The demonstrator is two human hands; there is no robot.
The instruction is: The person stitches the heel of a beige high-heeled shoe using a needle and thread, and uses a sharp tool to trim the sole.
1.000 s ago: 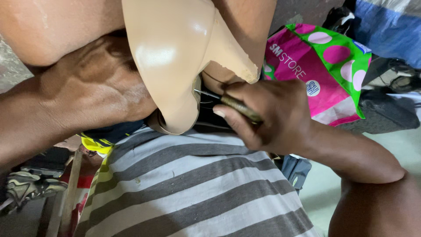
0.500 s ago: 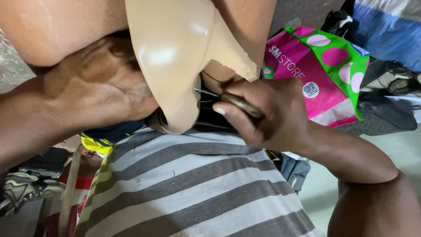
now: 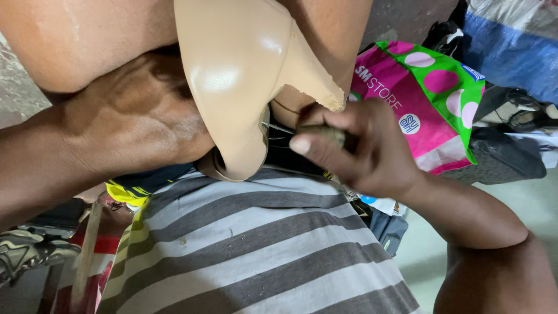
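A tan glossy shoe [image 3: 238,87] is held upside down against my lap, its toe pointing down. My left hand [image 3: 145,122] grips it from the left side, fingers hidden behind it. My right hand [image 3: 360,148] is shut on a small awl-like tool with a worn handle [image 3: 325,135]; its thin metal needle [image 3: 276,127] touches the shoe's edge near the sole. My grey-and-white striped shirt [image 3: 261,244] fills the lower middle.
A pink and green dotted bag [image 3: 430,99] lies right of my hand, with a dark shoe [image 3: 505,157] and a blue sack [image 3: 511,52] beyond. Old shoes [image 3: 29,256] and a wooden stick [image 3: 87,256] lie at the lower left.
My right hand has shifted slightly with the tool, its needle staying at the shoe's edge. The left hand keeps its hold on the shoe.
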